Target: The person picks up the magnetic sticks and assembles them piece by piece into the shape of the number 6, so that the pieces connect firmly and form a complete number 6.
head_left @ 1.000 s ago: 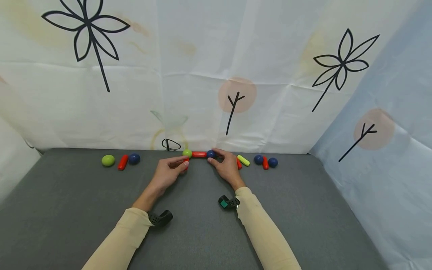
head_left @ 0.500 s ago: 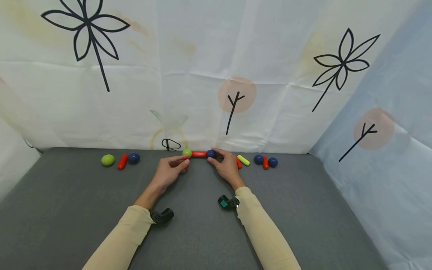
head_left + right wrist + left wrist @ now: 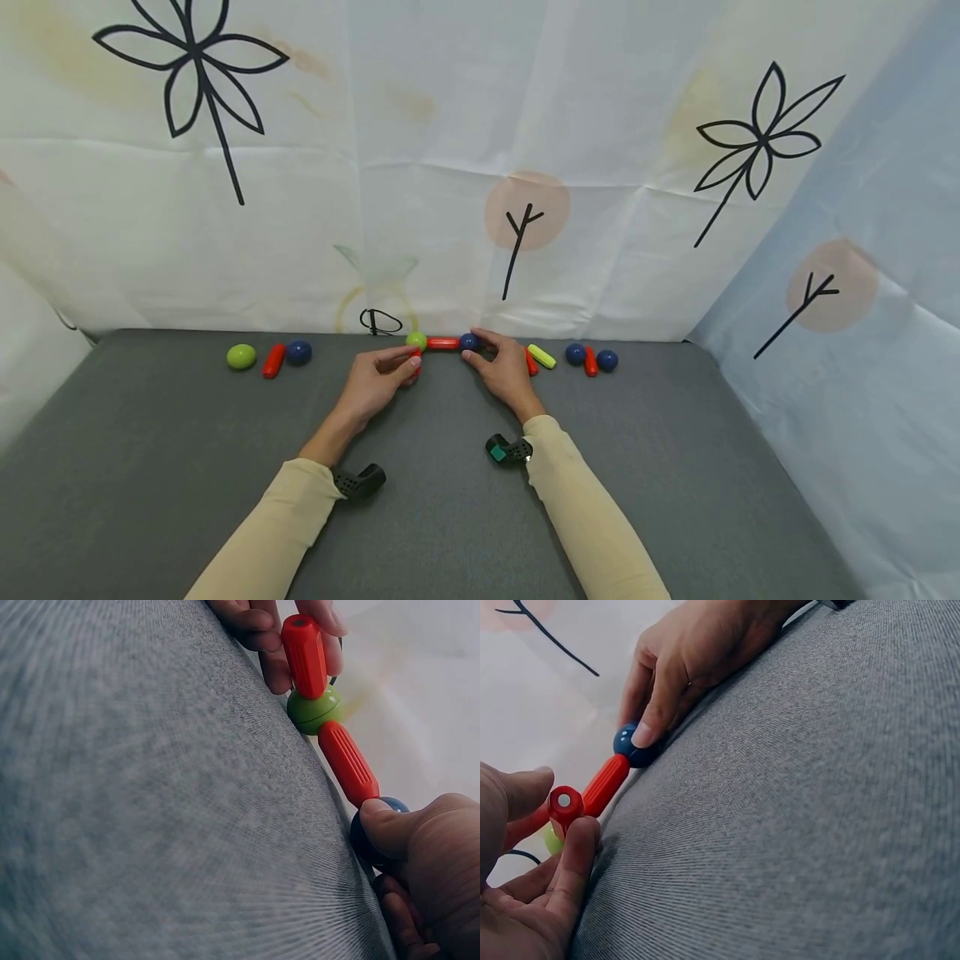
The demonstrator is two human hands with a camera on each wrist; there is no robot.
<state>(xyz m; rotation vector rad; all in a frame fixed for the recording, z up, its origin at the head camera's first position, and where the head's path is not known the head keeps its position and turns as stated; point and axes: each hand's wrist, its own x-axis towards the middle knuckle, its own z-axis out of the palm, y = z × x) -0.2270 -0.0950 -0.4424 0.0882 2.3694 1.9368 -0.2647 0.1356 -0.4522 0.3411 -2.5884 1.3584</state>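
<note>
My left hand (image 3: 367, 383) pinches a red magnetic building rod (image 3: 304, 656) between thumb and fingers. One end of this ridged rod meets a green ball (image 3: 315, 712); its other end points back toward me, showing a small round spot in the left wrist view. From the green ball a second red rod (image 3: 349, 761) runs to a blue ball (image 3: 625, 741), making a bent chain at the back of the table. My right hand (image 3: 506, 371) grips that blue ball with thumb and fingers, covering part of it.
Left on the grey table (image 3: 435, 517) lie a green ball (image 3: 241, 357), a red rod (image 3: 273, 361) and a blue ball (image 3: 298, 352). Beyond my right hand are a red rod (image 3: 532, 363), a yellow-green rod (image 3: 542, 357) and two blue balls (image 3: 575, 354). A printed cloth (image 3: 450, 125) hangs behind.
My left wrist has shifted slightly to the right and the rod it pinches has turned a little. The right hand and the blue ball stay where they were.
</note>
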